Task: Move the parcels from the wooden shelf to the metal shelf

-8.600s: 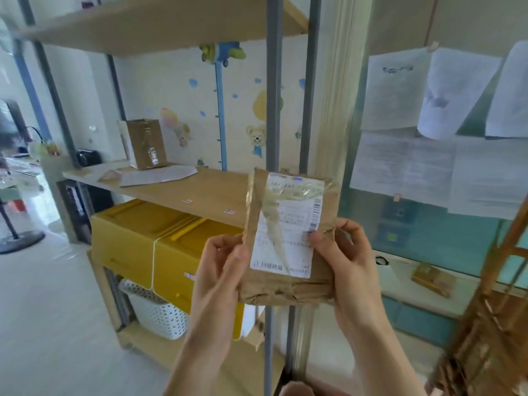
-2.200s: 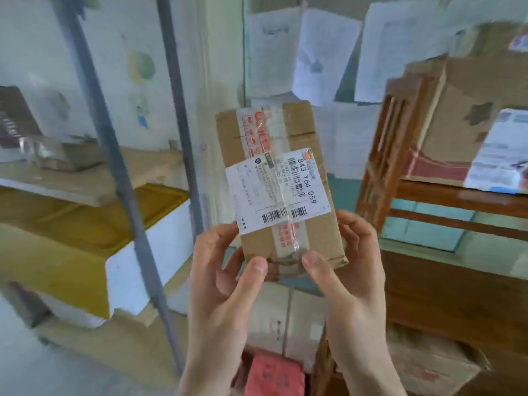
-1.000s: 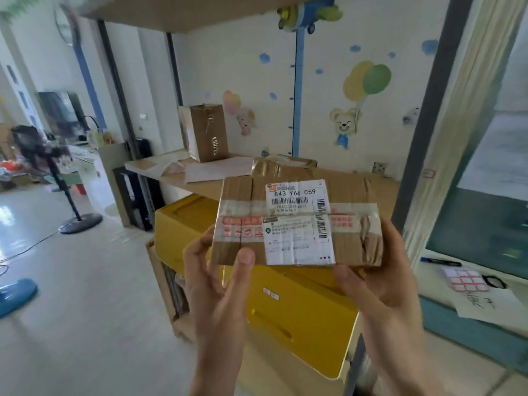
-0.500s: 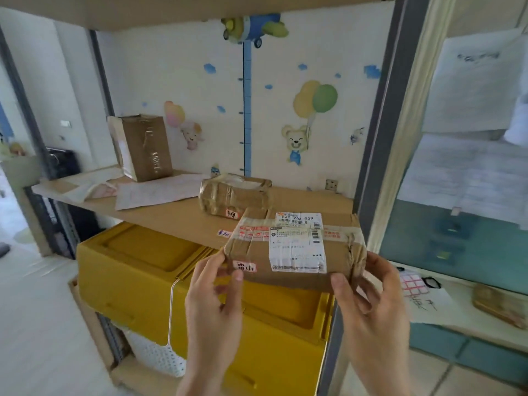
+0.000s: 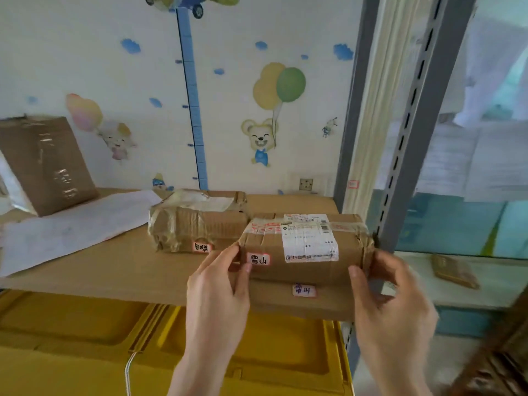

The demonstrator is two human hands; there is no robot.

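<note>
1. Far left, an upright cardboard box (image 5: pixel 47 164) stands on the shelf board (image 5: pixel 120 270), its brown face streaked with glossy tape. A flat white mailer (image 5: pixel 71 224) lies beside it, thin and limp. Neither is near the hands, so I judge them out of harm's way.

2. Next comes a crumpled taped parcel (image 5: pixel 197 221), soft-cornered and wrapped in shiny clear tape, resting on the board just behind and left of the held one. If the held parcel is pushed further in, it could shove this one backward.

3. The left hand (image 5: pixel 220 292) is closed narrowly on the left end of the labelled parcel (image 5: pixel 303 247), thumb on the front face near a small handwritten sticker.

4. The labelled parcel is a rectangular brown carton, taped, with a wrinkled white shipping label. It sits at the front edge of the metal shelf's board, at its right end; whether it fully rests there I cannot tell. Released too near the lip, it may tip off onto the yellow bin (image 5: pixel 85 332) below. The slick tape could also let it slip.

5. The right hand (image 5: pixel 391 304) grips the parcel's right end, fingers curled round it, close to the grey slotted upright (image 5: pixel 411 155); knuckles could catch on that hard steel.
</note>
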